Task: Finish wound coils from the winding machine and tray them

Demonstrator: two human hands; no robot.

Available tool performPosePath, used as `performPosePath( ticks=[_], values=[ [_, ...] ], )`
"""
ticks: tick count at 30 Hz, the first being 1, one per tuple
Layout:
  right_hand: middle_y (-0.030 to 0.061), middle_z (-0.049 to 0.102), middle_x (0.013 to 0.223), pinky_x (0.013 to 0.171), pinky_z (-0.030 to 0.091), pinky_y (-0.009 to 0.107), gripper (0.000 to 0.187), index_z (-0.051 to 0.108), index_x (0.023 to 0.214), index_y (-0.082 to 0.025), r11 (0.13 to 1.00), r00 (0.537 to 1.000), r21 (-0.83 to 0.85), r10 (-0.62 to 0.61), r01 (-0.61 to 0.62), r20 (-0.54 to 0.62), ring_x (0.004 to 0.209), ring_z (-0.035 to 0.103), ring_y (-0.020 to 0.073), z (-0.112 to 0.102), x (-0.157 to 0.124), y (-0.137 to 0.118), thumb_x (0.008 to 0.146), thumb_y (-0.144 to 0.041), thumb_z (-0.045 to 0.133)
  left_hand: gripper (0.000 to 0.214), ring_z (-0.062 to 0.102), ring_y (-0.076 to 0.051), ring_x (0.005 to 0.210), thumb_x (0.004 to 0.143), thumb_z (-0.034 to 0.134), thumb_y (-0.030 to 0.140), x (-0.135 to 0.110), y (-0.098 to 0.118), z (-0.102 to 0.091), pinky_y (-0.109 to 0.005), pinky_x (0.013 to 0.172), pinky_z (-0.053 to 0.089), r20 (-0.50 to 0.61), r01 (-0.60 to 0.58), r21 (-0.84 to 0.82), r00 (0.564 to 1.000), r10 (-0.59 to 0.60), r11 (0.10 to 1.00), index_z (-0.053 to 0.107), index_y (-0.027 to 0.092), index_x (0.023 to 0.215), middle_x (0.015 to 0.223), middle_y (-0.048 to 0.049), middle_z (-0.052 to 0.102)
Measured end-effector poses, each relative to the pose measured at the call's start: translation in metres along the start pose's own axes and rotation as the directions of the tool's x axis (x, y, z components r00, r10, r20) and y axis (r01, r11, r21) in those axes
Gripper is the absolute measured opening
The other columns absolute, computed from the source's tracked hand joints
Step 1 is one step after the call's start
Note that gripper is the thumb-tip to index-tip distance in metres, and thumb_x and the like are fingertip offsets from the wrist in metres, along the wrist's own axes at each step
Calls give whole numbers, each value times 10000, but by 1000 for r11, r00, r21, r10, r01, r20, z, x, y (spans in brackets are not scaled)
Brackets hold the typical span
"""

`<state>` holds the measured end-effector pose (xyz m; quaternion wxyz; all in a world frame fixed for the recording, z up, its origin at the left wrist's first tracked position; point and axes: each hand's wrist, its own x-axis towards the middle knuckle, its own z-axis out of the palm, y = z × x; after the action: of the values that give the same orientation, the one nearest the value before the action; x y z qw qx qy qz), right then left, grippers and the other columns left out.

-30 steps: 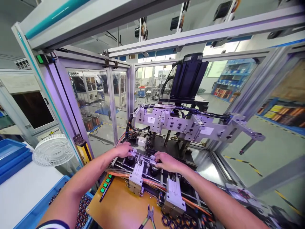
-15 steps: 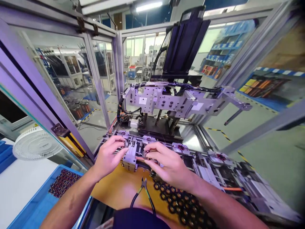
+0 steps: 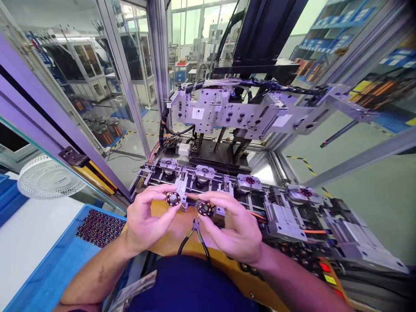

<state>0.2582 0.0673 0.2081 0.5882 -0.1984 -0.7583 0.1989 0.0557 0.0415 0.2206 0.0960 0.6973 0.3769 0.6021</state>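
Far left, one white fan; next to it, one blue tray with a heap of small dark parts, too many to count. In the middle, two hands, well apart: in the left hand, pinched between thumb and fingers, one dark wound ring; in the right hand, pinched likewise, a second ring, near the first but not touching it. Below and between, one pair of pliers, handles spread. Behind, in a row, four round fixtures, the two on the right each with a red-and-black part. Lower right, partly hidden by the right forearm, more dark rings, hard to count. Under the pliers, a yellow-orange worktop; at far left, a white surface. Around, left to right: metal-framed clear panels, pale cabinets and copper-coloured spools beyond; bright windows at the back; a perforated metal beam above the fixtures; blue shelving at far right.
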Motion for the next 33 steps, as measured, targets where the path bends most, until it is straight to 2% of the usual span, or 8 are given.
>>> performPosePath(
  ticks=[6, 10, 15, 21, 27, 31, 33],
  values=[
    [125, 669, 1106, 860, 571, 416, 615, 497, 1315, -210, 999, 999, 11, 30, -30, -10, 1049, 646, 240, 1, -3, 3, 775, 39, 656, 553, 711, -201, 997, 708, 773, 7, -2, 1, 2, -379, 864, 622, 9, 70, -12, 998, -70, 997, 522, 229, 1149, 1076, -71, 722],
    [117, 675, 1107, 869, 572, 414, 577, 515, 1296, -212, 998, 999, -16, 53, -53, -10, 1049, 647, 240, 0, -4, 3, 784, 7, 665, 565, 713, -212, 968, 682, 810, 42, -4, -2, 3, -393, 853, 621, 8, 85, 27, 996, -85, 996, 540, 230, 1141, 1035, -62, 712],
    [125, 679, 1093, 852, 577, 383, 521, 538, 1254, -183, 998, 999, -47, 38, -39, -12, 1022, 655, 223, -2, -3, 3, 785, 5, 663, 589, 687, -210, 939, 648, 834, 46, -4, -5, 4, -387, 813, 613, 23, 68, 47, 997, -69, 997, 555, 239, 1130, 986, -43, 682],
    [127, 689, 1090, 856, 580, 401, 471, 546, 1240, -186, 994, 999, -94, 50, -49, 17, 1037, 655, 226, -1, -5, 2, 811, -18, 645, 574, 644, -167, 870, 628, 846, 36, -1, -6, 5, -333, 768, 578, 27, 2, 57, 1000, -3, 998, 567, 230, 1091, 945, -15, 641],
    [118, 687, 1082, 875, 577, 416, 439, 561, 1225, -196, 990, 998, -125, 68, -65, 17, 1032, 660, 231, -1, -2, 0, 824, -34, 636, 575, 633, -173, 851, 635, 844, 59, -1, -8, 5, -324, 719, 575, 28, 21, 88, 999, -23, 996, 570, 235, 1110, 939, -21, 623],
    [115, 664, 1103, 904, 561, 403, 441, 535, 1244, -200, 992, 993, -82, 99, -93, 70, 1073, 633, 224, 12, -21, 4, 840, -46, 623, 522, 642, -191, 874, 662, 836, 117, -17, -19, -2, -351, 758, 570, 6, 63, 139, 998, -64, 988, 580, 230, 1103, 933, -29, 642],
    [106, 655, 1110, 913, 552, 388, 399, 526, 1238, -200, 981, 968, -92, 182, -168, 174, 1066, 627, 215, 27, -47, 13, 863, -94, 611, 439, 651, -200, 900, 696, 821, 186, -41, -33, -6, -366, 795, 566, 6, 181, 224, 982, -187, 958, 593, 220, 1069, 945, -36, 660]
  ],
)
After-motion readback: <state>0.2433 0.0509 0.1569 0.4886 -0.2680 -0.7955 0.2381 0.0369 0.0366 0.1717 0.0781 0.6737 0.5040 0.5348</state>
